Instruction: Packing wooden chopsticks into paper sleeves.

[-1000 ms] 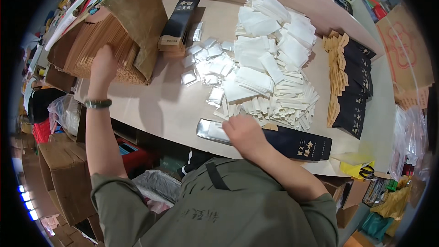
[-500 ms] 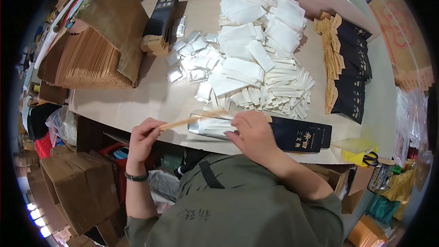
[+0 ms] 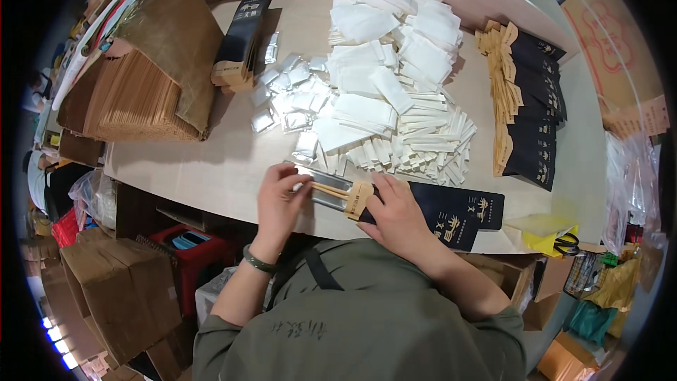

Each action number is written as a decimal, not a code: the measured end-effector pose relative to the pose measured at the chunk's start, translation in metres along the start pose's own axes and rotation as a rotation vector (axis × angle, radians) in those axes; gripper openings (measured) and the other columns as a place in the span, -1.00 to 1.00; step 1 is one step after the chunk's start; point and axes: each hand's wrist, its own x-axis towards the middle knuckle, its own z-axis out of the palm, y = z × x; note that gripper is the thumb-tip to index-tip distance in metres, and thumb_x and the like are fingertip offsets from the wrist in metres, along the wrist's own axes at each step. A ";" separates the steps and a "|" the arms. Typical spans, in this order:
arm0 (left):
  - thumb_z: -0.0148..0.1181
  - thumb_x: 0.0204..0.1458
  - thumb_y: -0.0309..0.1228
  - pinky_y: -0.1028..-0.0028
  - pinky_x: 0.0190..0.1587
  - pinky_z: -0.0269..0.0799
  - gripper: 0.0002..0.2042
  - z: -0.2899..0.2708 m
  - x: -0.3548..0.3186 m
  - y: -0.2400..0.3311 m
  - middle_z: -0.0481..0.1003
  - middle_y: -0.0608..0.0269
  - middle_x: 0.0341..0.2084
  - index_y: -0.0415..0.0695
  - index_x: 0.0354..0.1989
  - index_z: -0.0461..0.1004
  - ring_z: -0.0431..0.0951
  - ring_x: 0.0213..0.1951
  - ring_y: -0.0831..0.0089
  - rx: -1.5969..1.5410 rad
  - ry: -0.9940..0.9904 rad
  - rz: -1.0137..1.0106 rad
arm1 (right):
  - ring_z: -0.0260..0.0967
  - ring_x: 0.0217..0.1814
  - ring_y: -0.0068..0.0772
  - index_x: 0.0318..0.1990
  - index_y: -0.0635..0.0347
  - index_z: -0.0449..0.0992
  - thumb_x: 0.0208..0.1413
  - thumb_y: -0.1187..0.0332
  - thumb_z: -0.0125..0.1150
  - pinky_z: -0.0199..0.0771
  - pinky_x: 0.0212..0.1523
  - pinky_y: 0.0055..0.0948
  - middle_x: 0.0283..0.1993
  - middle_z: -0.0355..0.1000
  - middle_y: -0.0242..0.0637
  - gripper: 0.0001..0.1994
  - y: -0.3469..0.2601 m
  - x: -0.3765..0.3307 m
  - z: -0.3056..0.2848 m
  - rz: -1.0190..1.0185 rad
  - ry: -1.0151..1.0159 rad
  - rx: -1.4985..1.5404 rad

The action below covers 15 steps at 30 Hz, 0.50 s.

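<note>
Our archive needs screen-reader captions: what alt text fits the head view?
Seen from above, a person's left hand and right hand hold a silver packet at the mouth of a dark sleeve on a table, beyond which lie white sachets and brown paper bags.

Glossy foil sachets (image 3: 289, 95); matt kraft-paper bags (image 3: 134, 99); prob. wood-laminate table (image 3: 211, 162)

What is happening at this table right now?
A person works at the near edge of the table. The left hand holds a silver packet, and the right hand holds a dark bag with a tan top, both meeting there. Piles of white sachets lie behind.
</note>
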 end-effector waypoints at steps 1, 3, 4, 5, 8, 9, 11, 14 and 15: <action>0.30 -0.01 -0.58 0.40 -0.15 0.52 -0.84 0.002 0.000 -0.007 0.54 0.16 -0.29 -0.16 -0.22 0.62 0.59 -0.23 0.27 -0.085 0.000 -0.126 | 0.29 0.20 0.12 -0.23 0.29 0.46 -0.23 0.31 0.50 0.35 0.18 -0.11 0.17 0.33 0.07 -0.59 0.001 0.000 0.002 0.004 0.000 -0.002; 0.30 0.03 -0.56 0.46 -0.21 0.55 -0.83 0.011 0.000 0.009 0.57 0.14 -0.29 -0.26 -0.18 0.59 0.63 -0.34 0.34 -0.080 -0.007 -0.156 | 0.29 0.20 0.11 -0.19 0.30 0.45 -0.26 0.34 0.49 0.33 0.19 -0.06 0.20 0.31 0.06 -0.55 0.004 -0.001 0.010 -0.033 0.005 0.031; 0.31 0.04 -0.54 0.43 -0.16 0.55 -0.75 0.017 -0.001 0.026 0.56 0.12 -0.23 -0.26 -0.09 0.55 0.62 -0.28 0.33 -0.175 -0.158 -0.159 | 0.29 0.20 0.11 -0.19 0.30 0.45 -0.26 0.34 0.49 0.33 0.19 -0.06 0.20 0.31 0.06 -0.55 0.005 0.001 0.012 -0.029 0.008 0.035; 0.31 0.04 -0.52 0.41 -0.11 0.54 -0.68 0.019 -0.003 0.038 0.55 0.10 -0.17 -0.27 0.00 0.51 0.61 -0.21 0.32 -0.268 -0.310 -0.162 | 0.29 0.19 0.10 -0.15 0.28 0.45 -0.27 0.35 0.48 0.33 0.17 -0.06 0.18 0.31 0.05 -0.54 0.006 0.002 0.014 -0.037 0.005 0.053; 0.38 -0.01 -0.38 0.30 -0.02 0.50 -0.44 0.011 -0.008 0.047 0.49 -0.04 -0.06 -0.24 0.18 0.36 0.56 -0.08 0.12 -0.478 -0.385 -0.078 | 0.31 0.15 0.08 -0.09 0.20 0.45 -0.27 0.38 0.45 0.35 0.13 -0.10 0.12 0.33 0.02 -0.51 0.007 0.003 0.005 -0.038 -0.008 0.107; 0.43 -0.09 -0.33 0.29 -0.04 0.48 -0.26 -0.005 -0.003 0.047 0.43 -0.08 0.00 -0.23 0.28 0.22 0.52 -0.05 0.11 -0.253 -0.418 -0.024 | 0.31 0.13 0.07 -0.05 0.15 0.45 -0.26 0.39 0.43 0.37 0.11 -0.13 0.08 0.34 0.02 -0.50 0.009 0.003 -0.001 -0.027 -0.026 0.142; 0.48 -0.20 -0.30 0.30 -0.12 0.47 -0.23 -0.021 0.010 0.046 0.44 -0.02 -0.09 -0.18 0.25 0.29 0.52 -0.14 0.13 0.398 -0.126 0.446 | 0.35 0.03 0.05 -0.06 0.04 0.49 -0.22 0.39 0.41 0.41 0.02 -0.19 0.00 0.36 0.00 -0.54 0.010 0.004 -0.005 -0.058 0.032 0.063; 0.52 -0.34 -0.24 0.30 -0.24 0.45 -0.38 -0.020 0.017 0.023 0.46 0.08 -0.32 -0.14 -0.03 0.43 0.52 -0.28 0.13 0.440 -0.311 0.431 | 0.42 -0.15 -0.12 -0.31 0.00 0.56 -0.15 0.35 0.38 0.48 -0.19 -0.19 -0.18 0.38 -0.13 -0.81 0.010 0.016 -0.019 -0.184 -0.153 0.119; 0.52 -0.36 -0.22 0.29 -0.27 0.45 -0.46 -0.022 0.016 0.019 0.47 0.11 -0.39 -0.13 -0.16 0.46 0.52 -0.32 0.11 0.455 -0.410 0.309 | 0.42 -0.21 -0.19 -0.47 0.02 0.52 -0.12 0.31 0.38 0.48 -0.23 -0.21 -0.31 0.37 -0.20 -0.88 0.025 0.023 -0.043 -0.212 -0.083 0.180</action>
